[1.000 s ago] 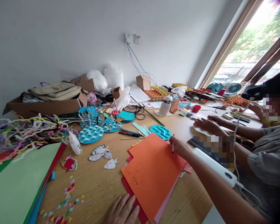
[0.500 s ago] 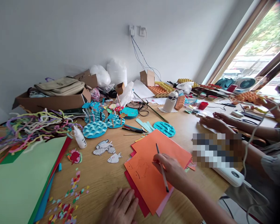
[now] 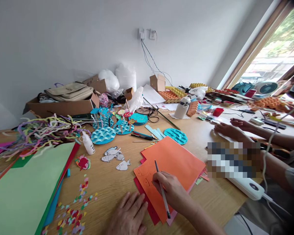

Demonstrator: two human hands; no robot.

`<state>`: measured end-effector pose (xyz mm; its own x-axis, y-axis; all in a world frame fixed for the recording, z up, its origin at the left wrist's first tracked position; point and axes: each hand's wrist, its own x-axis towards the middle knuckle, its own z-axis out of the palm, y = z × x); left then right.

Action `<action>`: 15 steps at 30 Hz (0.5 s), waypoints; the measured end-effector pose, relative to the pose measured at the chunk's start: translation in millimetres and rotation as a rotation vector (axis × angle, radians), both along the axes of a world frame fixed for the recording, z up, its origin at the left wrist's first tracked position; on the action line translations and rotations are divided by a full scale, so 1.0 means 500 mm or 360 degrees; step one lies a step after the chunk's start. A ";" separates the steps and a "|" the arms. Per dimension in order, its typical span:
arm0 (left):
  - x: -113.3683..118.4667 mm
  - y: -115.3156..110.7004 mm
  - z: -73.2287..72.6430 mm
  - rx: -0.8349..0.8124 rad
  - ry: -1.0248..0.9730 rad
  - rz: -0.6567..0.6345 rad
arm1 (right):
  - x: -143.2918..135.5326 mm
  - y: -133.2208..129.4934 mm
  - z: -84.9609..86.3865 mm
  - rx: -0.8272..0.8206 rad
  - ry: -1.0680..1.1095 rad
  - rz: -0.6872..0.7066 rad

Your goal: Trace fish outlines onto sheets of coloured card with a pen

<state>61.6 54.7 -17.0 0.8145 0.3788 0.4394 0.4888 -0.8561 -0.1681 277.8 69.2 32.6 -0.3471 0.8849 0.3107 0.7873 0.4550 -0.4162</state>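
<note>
My right hand [image 3: 170,189] grips a slim pen [image 3: 165,200] over a sheet of orange paper [image 3: 177,158]. The pen slants, one end pointing up and away, the other toward me. Dark fish outlines [image 3: 147,182] are drawn on the orange sheet's left part, some hidden behind the hand. Beneath it, red paper [image 3: 149,206] sticks out on the left. My left hand [image 3: 129,213] lies palm down on the table with its fingers stretched out, beside the red paper's edge. White cut-out fish [image 3: 123,165] and a red paper fish [image 3: 83,162] lie farther left.
Left are coloured paper sheets [image 3: 26,182], scattered confetti [image 3: 74,218], a glue bottle [image 3: 88,143] and pipe cleaners [image 3: 46,130]. Blue wavy discs [image 3: 103,135] stand behind. On the right, a co-worker's arms [image 3: 235,133] reach over the table near a white power strip [image 3: 247,187].
My right hand and the pen have shifted down and left over the orange paper, nearer the drawn fish. The whole view has moved slightly. My left hand remains flat on the table.
</note>
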 end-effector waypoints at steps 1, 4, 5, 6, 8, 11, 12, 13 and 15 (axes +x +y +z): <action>0.001 0.000 0.002 -0.0034 0.0007 0.0014 | -0.006 0.002 0.001 0.0010 0.0005 0.0018; 0.004 0.001 0.007 -0.0147 0.0046 0.0027 | -0.027 0.007 0.008 0.0058 0.0001 0.0096; 0.004 0.002 0.009 -0.0179 0.0055 0.0024 | -0.034 0.008 0.012 0.0079 -0.0006 0.0122; 0.004 0.002 0.011 -0.0198 0.0052 0.0027 | -0.042 0.010 0.015 0.0101 -0.0011 0.0149; 0.001 0.000 0.017 -0.0197 0.0006 0.0043 | -0.058 0.015 0.023 0.0140 -0.0005 0.0205; -0.005 -0.007 0.030 -0.0235 -0.0231 0.0029 | -0.085 0.024 0.033 0.0157 0.0035 0.0290; -0.008 -0.010 0.036 -0.0300 -0.0350 0.0015 | -0.094 0.027 0.036 0.0148 0.0054 0.0321; -0.011 -0.014 0.043 -0.0384 -0.0466 0.0005 | -0.104 0.031 0.038 0.0133 0.0080 0.0349; -0.019 -0.020 0.058 -0.0568 -0.0660 -0.0007 | -0.126 0.037 0.041 0.0092 0.0157 0.0395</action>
<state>52.2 44.8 12.1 0.6023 0.5604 0.5686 0.4488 -0.8267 0.3393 215.0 88.0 53.2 -0.5167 0.7561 0.4016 0.6053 0.6544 -0.4532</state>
